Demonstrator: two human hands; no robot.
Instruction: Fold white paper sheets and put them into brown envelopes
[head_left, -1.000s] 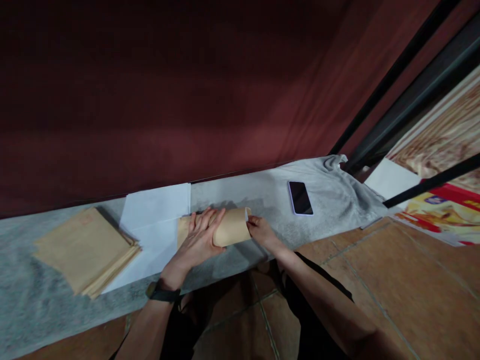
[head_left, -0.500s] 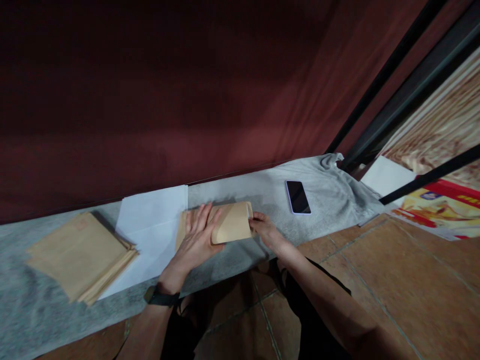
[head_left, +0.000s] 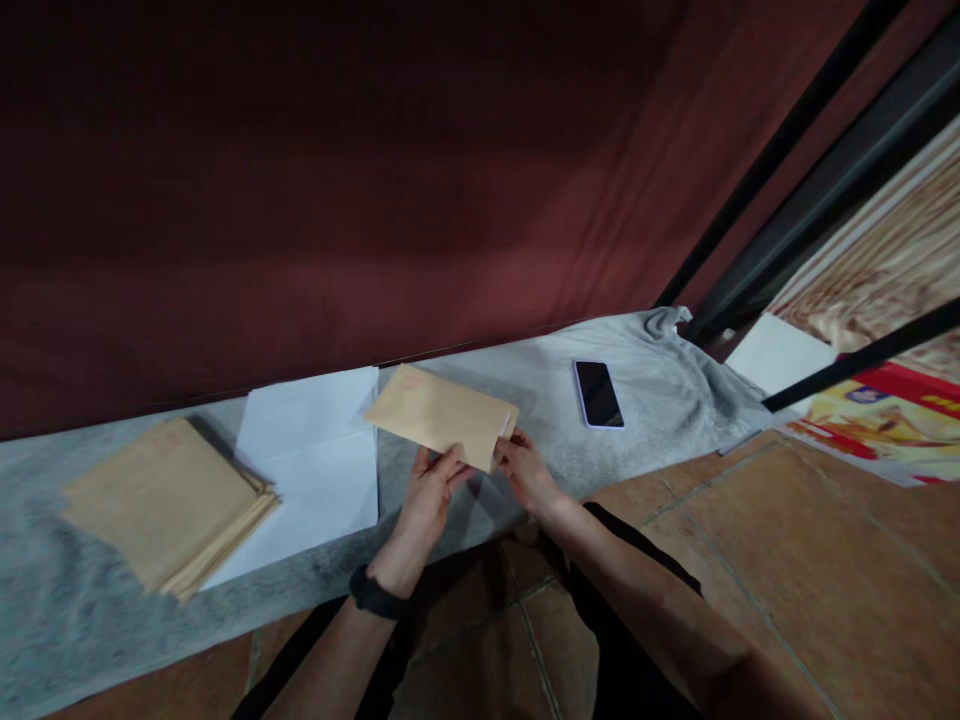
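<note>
I hold a brown envelope (head_left: 439, 414) lifted a little above the grey cloth-covered ledge (head_left: 480, 380), tilted with its far end to the left. My left hand (head_left: 429, 497) grips its near edge from below, fingers closed on it. My right hand (head_left: 525, 470) pinches its right corner, where a white sheet edge shows at the opening. A stack of brown envelopes (head_left: 161, 500) lies at the left. White paper sheets (head_left: 311, 455) lie flat between the stack and my hands.
A dark phone (head_left: 598, 393) lies face up on the grey cloth to the right. A dark red wall rises behind the ledge. Black metal bars (head_left: 810, 160) slant at the right above printed posters (head_left: 885, 410). Brown floor tiles lie below.
The envelope was pressed flat on the ledge under my left palm; now both hands have lifted it off the cloth, and my left hand has shifted to its near edge.
</note>
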